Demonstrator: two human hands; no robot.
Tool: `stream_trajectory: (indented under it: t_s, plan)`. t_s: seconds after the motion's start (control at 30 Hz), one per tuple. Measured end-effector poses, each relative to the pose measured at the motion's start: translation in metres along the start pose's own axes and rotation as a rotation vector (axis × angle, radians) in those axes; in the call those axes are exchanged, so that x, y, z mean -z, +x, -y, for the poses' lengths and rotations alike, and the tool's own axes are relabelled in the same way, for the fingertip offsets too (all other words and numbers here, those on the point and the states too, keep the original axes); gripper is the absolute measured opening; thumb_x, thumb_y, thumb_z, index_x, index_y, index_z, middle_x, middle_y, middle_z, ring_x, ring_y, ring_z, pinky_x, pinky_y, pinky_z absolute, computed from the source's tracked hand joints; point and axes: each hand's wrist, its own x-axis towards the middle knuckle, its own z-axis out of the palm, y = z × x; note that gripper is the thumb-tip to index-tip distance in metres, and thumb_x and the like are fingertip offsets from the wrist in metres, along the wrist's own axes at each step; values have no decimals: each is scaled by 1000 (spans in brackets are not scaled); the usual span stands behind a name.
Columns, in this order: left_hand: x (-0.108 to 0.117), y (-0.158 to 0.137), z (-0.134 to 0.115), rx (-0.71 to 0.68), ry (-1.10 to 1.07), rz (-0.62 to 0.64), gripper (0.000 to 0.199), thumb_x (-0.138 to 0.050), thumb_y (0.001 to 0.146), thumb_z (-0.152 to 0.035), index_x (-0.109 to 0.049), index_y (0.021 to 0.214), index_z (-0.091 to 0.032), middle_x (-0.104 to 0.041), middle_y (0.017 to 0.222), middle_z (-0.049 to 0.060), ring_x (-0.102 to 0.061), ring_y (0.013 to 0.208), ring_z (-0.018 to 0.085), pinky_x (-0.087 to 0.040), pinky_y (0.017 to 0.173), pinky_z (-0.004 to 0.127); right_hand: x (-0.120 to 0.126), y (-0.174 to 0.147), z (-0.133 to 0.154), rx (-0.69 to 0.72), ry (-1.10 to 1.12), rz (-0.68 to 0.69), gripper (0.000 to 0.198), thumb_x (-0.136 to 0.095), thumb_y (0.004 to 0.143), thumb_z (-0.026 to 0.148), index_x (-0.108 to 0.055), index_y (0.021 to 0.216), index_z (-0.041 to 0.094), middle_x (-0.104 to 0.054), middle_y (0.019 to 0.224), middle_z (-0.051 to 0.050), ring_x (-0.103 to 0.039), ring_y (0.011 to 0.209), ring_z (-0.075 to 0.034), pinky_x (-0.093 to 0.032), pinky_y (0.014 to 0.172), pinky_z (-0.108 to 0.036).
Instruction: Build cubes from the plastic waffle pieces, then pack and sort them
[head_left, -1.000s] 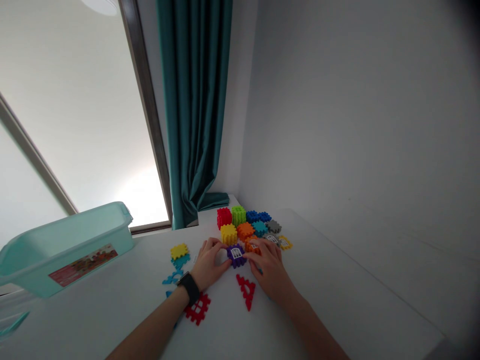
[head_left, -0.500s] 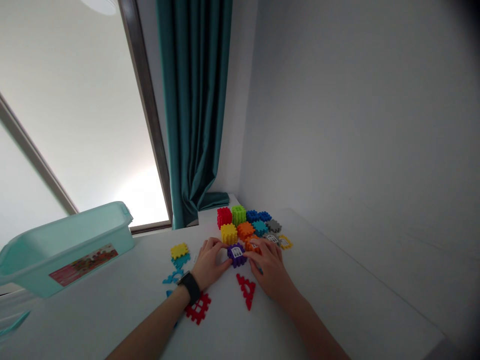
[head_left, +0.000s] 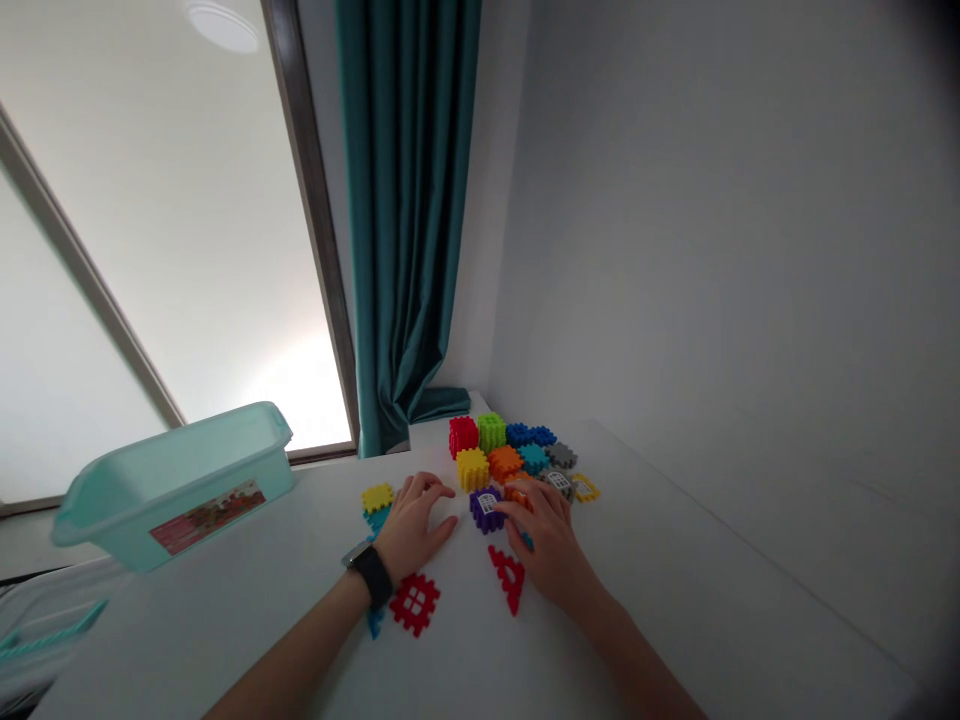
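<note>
A purple stack of notched building tiles [head_left: 486, 512] with a white window piece on top stands between my hands. My left hand [head_left: 411, 522], wearing a dark watch [head_left: 370, 574], is open with thumb and fingers apart, just left of that stack and not touching it. My right hand [head_left: 546, 535] reaches in from the other side with fingers apart; a fingertip meets the purple stack's right edge. Its fingers partly cover an orange stack [head_left: 516, 490]. Nearer me lie a red triangular tile [head_left: 508, 578] and a red window tile [head_left: 415, 604].
Behind are yellow [head_left: 472, 470], red [head_left: 463, 437], green [head_left: 492, 431], orange [head_left: 505, 462] and grey stacks [head_left: 556, 484]. A yellow tile [head_left: 377, 497] and blue pieces lie by my left wrist. A mint plastic bin [head_left: 217, 470] sits at left; a teal curtain [head_left: 409, 220] hangs behind.
My left hand has drawn away leftward from the purple stack and its fingers have opened. My right hand stays beside the stack. The view has shifted slightly, moving the scene rightward.
</note>
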Motion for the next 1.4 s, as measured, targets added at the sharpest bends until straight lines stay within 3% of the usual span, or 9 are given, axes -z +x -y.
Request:
stream_trajectory:
  t_s: [0.3,0.5,0.63,0.8,0.97,1.27,1.4]
  plan:
    - [54,-44,28,56,132,-29,21,-61,85,-24,-67,105,-24,-60,113,7,-58,106,27,-49,94,46,-3,15,24,97,15,76,26,-53,90,16,-66,109,27,-60,123,-7,-51,119,-29,-39,103,-52]
    - [82,-81,45,112,157,-27,21,-59,87,-26,-66,106,-24,-64,110,8,-60,104,27,-50,91,46,-11,22,62,119,82,139,28,-51,88,11,-64,108,26,-61,123,-7,-51,122,-28,-37,108,-54]
    - [95,-103,50,151,185,-26,21,-57,87,-26,-67,106,-24,-65,109,9,-61,103,28,-50,89,45,-23,26,88,180,128,218,38,-51,87,8,-59,120,25,-61,126,-8,-51,122,-27,-38,109,-51]
    - [101,-120,61,192,242,-68,20,-56,87,-24,-67,105,-24,-65,108,8,-62,101,28,-50,87,44,-51,45,109,170,179,351,42,-54,88,15,-55,129,24,-61,129,-9,-52,123,-26,-41,107,-47]
    - [102,-125,70,197,247,-82,19,-56,87,-24,-67,103,-23,-66,107,9,-62,100,28,-49,86,44,-84,78,114,36,204,477,38,-53,91,23,-57,129,23,-59,133,-9,-50,126,-25,-38,107,-42]
    - [102,-127,70,221,228,-77,20,-54,86,-23,-66,103,-22,-65,106,8,-60,101,27,-48,88,45,-117,97,106,-64,194,492,31,-54,93,37,-62,118,19,-65,124,-11,-54,119,-28,-37,100,-41]
    - [103,-127,68,220,229,-83,21,-55,85,-22,-66,103,-23,-65,106,8,-60,102,28,-48,89,46,-117,95,106,-61,217,493,24,-59,90,30,-63,111,20,-67,118,-8,-56,114,-26,-39,97,-40]
